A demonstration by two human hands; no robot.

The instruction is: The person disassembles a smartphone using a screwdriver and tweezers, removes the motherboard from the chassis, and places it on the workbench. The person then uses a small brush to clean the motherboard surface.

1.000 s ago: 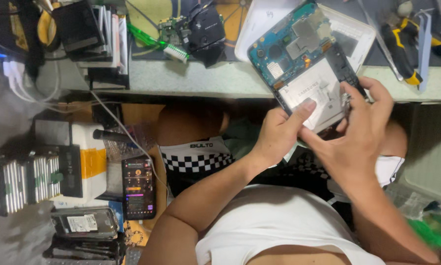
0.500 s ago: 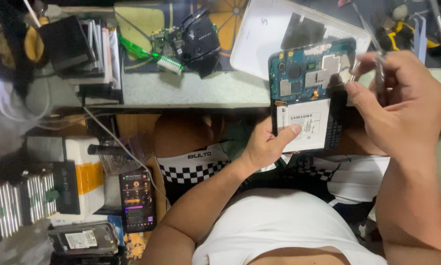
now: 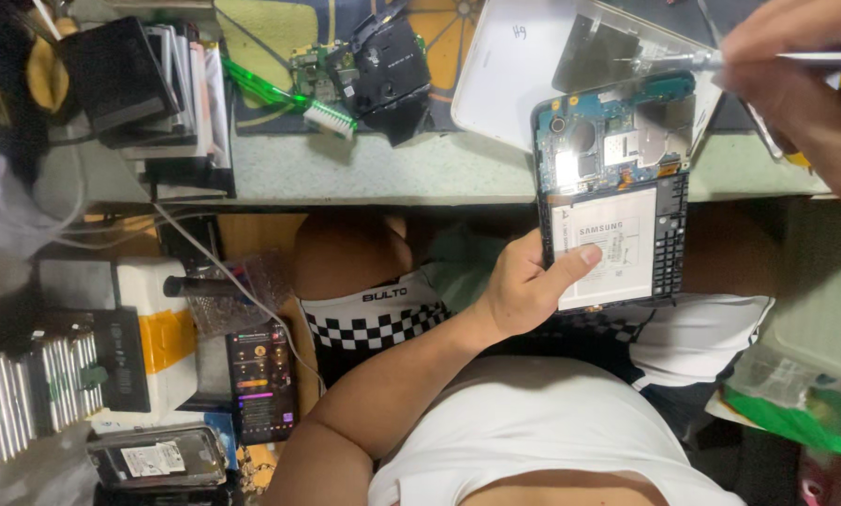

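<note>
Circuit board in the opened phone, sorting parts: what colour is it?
Blue-green circuit board, head view.

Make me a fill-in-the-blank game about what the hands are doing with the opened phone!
1. The left hand holds the opened phone with its thumb on the white ____.
2. The right hand grips a thin ____ tool.
3. The phone's circuit board is coloured ____.
4. The tool's tip points at the phone's ____ end.

Missing words: battery; metal; blue; top

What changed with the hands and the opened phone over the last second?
The right hand let go of the opened phone, moved up to the right, and now holds a thin metal tool toward its top edge. The left hand still grips the phone, thumb on the white battery.
</note>
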